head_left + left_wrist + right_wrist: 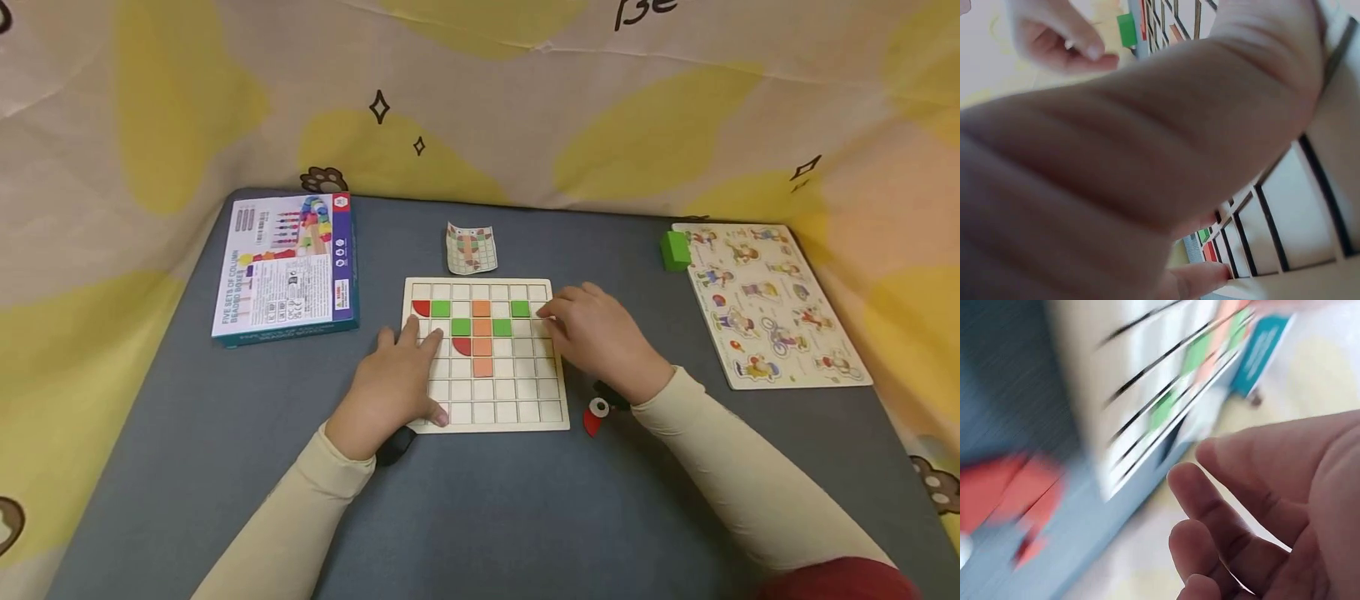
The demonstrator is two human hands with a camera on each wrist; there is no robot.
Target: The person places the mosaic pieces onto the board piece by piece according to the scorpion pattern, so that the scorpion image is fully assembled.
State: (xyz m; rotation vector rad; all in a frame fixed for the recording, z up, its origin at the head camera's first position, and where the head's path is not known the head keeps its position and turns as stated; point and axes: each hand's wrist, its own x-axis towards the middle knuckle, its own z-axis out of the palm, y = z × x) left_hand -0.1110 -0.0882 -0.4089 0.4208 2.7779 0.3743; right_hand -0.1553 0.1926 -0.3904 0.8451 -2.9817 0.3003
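Note:
My left hand (388,390) rests with spread fingers on the left side of a wooden grid board (527,412). Green square tiles (441,308), a column of orange square tiles (482,346) and red quarter-round tiles (462,346) sit in its cells. At the board's upper right edge is my right hand (600,337), its fingertips close to a green tile (520,309). In the right wrist view its thumb and fingers (1194,487) are loosely bent, with nothing between them. Beyond the board stands a curled pattern card (471,250) printed with a similar grid.
Red pieces (592,425) and a white disc with a black centre (598,407) lie by my right wrist. A bead-set box (283,267) lies at the left. On the right are a picture puzzle board (776,304) and a green block (676,251) at its corner.

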